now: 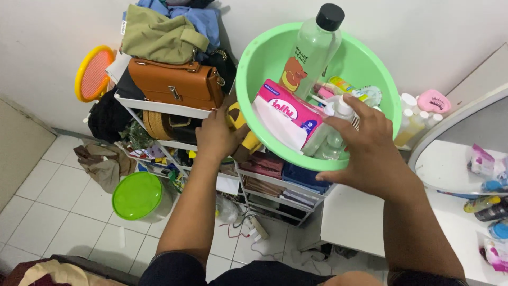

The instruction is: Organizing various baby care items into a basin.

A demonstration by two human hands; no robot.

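From the head view, the left hand (216,139) grips the near-left rim of a green basin (254,69), held up above the white shelf rack (159,106). The right hand (370,153) rests over the basin's near-right rim, fingers closed around a small clear bottle (338,124) inside. A pink tissue pack (286,114) and a tall green bottle (312,53) lie in the basin. A brown bag (177,85) sits on the rack, far left.

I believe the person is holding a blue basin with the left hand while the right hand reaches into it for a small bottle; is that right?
Not quite: the basin is green, not blue, as the head view shows. The rest stands: the left hand holds it at the rim while the right hand reaches in at a small bottle.
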